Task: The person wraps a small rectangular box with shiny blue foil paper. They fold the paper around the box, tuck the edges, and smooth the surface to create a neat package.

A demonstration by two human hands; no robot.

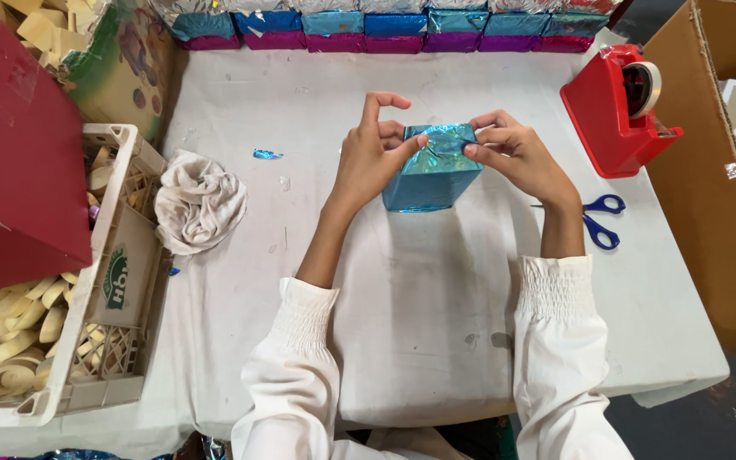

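My head camera looks steeply down at my table [436,324] from close above (the only view).

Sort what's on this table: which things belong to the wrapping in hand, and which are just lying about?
In use: blue foil-wrapped box, pinched at its top by left hand and right hand; red tape dispenser; blue-handled scissors; row of wrapped boxes.
Lying about: crumpled cloth; foil scrap; crate of wooden pieces.

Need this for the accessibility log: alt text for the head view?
Left hand and right hand press the folded top of a blue foil-wrapped box on a white table. A red tape dispenser and blue scissors lie to its right, a crumpled cloth to its left.
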